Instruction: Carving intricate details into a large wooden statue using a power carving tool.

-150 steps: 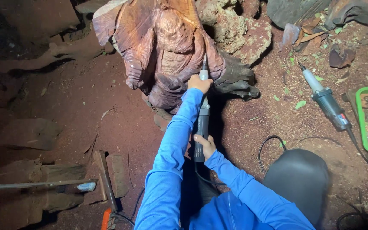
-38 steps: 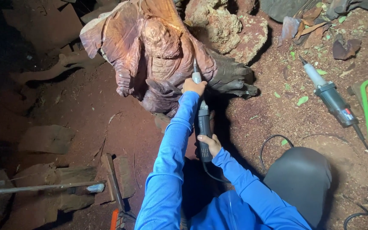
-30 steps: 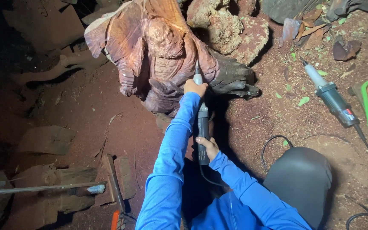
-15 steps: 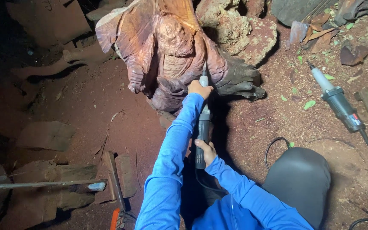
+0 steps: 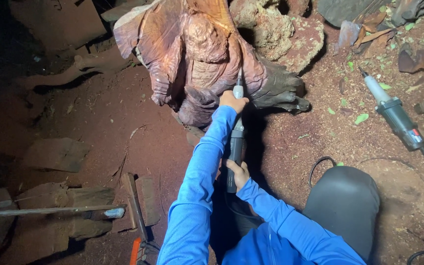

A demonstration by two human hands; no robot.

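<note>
Since a moment ago, both hands and the tool have slid a bit right. Red dirt ground (image 5: 99, 122) lies all around. A big reddish wood carving (image 5: 192, 54) stands up top, rough rocks (image 5: 276, 29) behind it. A second grinder (image 5: 393, 115) lies well apart. The left hand (image 5: 232, 101) grips the front of the long grinder (image 5: 235, 140), its tip touching the carving. The right hand (image 5: 239, 174) grips its back end.
</note>
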